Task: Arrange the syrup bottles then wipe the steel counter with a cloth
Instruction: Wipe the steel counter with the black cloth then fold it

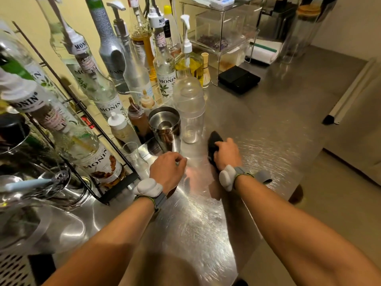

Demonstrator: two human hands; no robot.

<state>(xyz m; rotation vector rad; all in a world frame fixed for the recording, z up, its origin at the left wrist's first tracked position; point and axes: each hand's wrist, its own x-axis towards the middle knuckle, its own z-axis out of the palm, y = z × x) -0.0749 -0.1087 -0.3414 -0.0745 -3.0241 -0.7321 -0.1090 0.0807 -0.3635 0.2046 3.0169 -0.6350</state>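
My right hand [226, 153] presses a dark cloth [213, 144] flat on the steel counter [257, 124], fingers closed over it. My left hand [168, 168] rests on the counter just in front of a steel shaker cup [165, 129], fingers curled with nothing in them. Several Monin syrup bottles [103, 93] stand in a row along the wall at the left, some in a black wire rack [115, 182]. One Monin bottle [166, 73] stands behind the shaker cup.
A clear plastic shaker [190, 108] stands beside the steel cup. Squeeze bottles [121, 129], a small glass [134, 155] and a pump bottle [190, 65] crowd the left. A black scale [239, 79] and acrylic shelf [222, 38] sit at the back. The counter edge runs along the right.
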